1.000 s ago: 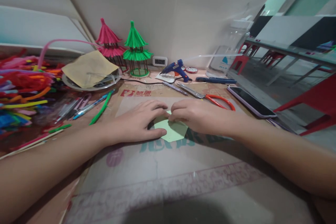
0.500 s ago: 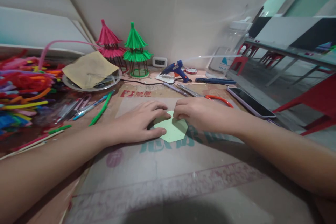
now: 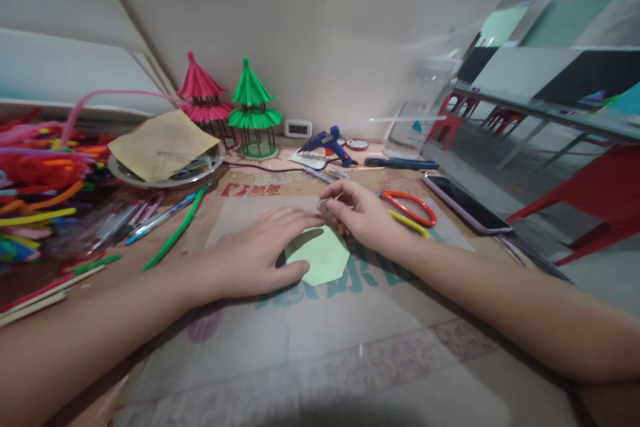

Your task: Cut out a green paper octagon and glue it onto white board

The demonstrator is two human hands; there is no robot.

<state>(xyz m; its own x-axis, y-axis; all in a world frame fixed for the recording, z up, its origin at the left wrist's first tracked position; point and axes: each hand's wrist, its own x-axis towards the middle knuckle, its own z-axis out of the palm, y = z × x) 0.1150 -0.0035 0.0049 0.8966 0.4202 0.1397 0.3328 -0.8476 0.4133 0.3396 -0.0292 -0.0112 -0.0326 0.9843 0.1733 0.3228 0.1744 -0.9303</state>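
A pale green paper polygon [image 3: 325, 257] lies flat on the printed sheet covering the table. My left hand [image 3: 270, 247] rests over its left side, thumb and fingers spread apart, thumb on the paper's edge. At the far edge of the paper, my right hand [image 3: 355, 210] has its fingers pinched together around something small and whitish, too blurred to name. Behind that hand lie scissors with orange handles [image 3: 411, 208], their blades mostly hidden. A yellow strip [image 3: 413, 223] shows beside the right wrist.
Pink [image 3: 200, 90] and green [image 3: 255, 107] pipe-cleaner pagodas stand by the wall, near a small clock [image 3: 299, 128] and a blue glue gun [image 3: 330, 143]. Pipe cleaners [image 3: 40, 160] heap at left beside a metal plate [image 3: 170, 180]. A phone [image 3: 467, 203] lies right, near a red stool [image 3: 590, 200].
My right hand has drawn back from the paper toward its far edge, fingers pinched, uncovering more of the paper and the yellow strip. My left hand stays on the paper. The view has shifted slightly.
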